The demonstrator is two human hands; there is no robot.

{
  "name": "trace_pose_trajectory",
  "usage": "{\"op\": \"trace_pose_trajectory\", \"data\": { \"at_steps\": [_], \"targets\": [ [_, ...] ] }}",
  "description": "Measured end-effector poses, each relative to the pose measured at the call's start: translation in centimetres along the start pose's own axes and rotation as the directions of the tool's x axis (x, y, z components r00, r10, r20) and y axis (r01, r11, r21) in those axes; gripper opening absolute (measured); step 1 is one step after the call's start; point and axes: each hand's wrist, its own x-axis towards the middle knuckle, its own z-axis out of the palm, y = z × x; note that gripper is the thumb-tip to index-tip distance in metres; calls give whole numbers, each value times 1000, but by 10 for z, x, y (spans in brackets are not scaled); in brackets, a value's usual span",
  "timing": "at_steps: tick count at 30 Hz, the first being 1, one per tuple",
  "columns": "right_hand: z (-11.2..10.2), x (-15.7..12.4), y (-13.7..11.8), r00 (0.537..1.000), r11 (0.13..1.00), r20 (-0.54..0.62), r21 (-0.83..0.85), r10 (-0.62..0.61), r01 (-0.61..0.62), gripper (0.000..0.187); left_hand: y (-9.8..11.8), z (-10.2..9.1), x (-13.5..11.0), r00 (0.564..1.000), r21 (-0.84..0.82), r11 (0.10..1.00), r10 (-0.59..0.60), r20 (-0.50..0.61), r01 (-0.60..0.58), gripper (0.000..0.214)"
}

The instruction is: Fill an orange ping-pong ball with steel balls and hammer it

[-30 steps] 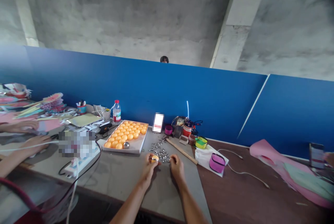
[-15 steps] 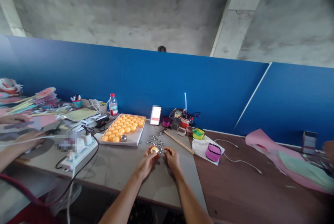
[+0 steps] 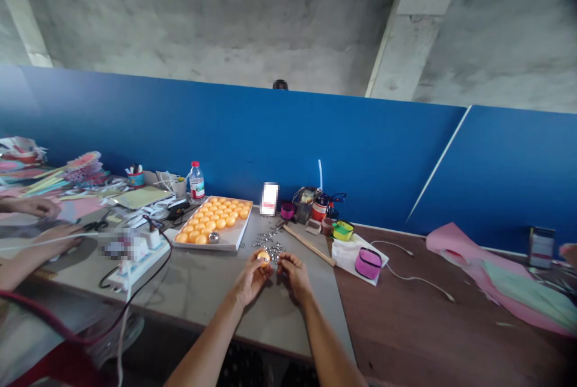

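My left hand is closed around an orange ball that has a bit of shiny metal on it. Just to its right, my right hand has its thumb and fingertips pinched together; whatever is between them is too small to make out. Small silver metal pieces lie scattered on the grey board just beyond both hands. Farther left, a shallow white box holds rows of similar orange balls, with one ball bearing silver metal at its near side.
A hammer with a wooden handle lies right of the metal pieces. Behind stand a phone, cups and a bottle. A power strip with cables sits left, near another person's hands. A purple container rests at right.
My left hand has shifted slightly left with the orange ball, which has turned a little. My right hand stays pinched beside it. The other person's hand at far left has moved.
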Motion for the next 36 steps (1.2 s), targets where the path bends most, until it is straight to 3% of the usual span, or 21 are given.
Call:
{"op": "trace_pose_trajectory", "data": {
  "at_steps": [5,12,18,26,36],
  "targets": [
    [2,-1,-1,1000,1000,24,30,7,-8,23,-1,0,0,998,47,998,-42,-45,44,41],
    [2,-2,-4,994,992,37,58,106,-108,25,-8,-6,4,998,75,996,-60,35,57,36],
    [2,-1,-3,992,990,83,99,90,-98,24,-13,-10,10,999,58,997,-49,-22,50,37],
    [4,-1,-2,996,997,69,-40,62,-59,14,-17,-13,13,996,74,996,-49,-70,54,41],
    [8,-1,2,997,990,66,-135,49,-39,18,-21,-13,13,998,84,996,-25,-58,30,38]
  ]
}}
